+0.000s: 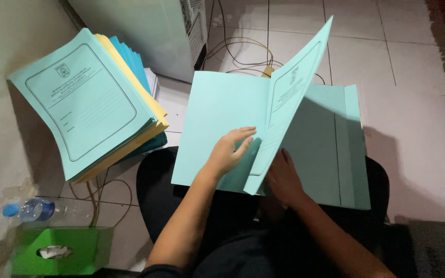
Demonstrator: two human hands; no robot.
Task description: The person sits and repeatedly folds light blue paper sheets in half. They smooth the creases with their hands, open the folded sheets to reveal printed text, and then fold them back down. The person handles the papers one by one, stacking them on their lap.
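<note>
A light teal paper folder [217, 118] lies spread on my lap, its printed cover flap [289, 98] standing up in the middle. My left hand [230, 152] rests flat with spread fingers on the left panel, touching the base of the raised flap. My right hand [283, 177] sits under the raised flap, on the right panel [325, 149], its fingers partly hidden by the flap. Neither hand grips anything that I can see.
A tilted stack of teal, yellow and blue folders [88, 98] leans at the left. A water bottle [32, 210] and a green tissue box [57, 251] sit lower left. Cables [238, 51] run over the tiled floor beside a white cabinet [155, 31].
</note>
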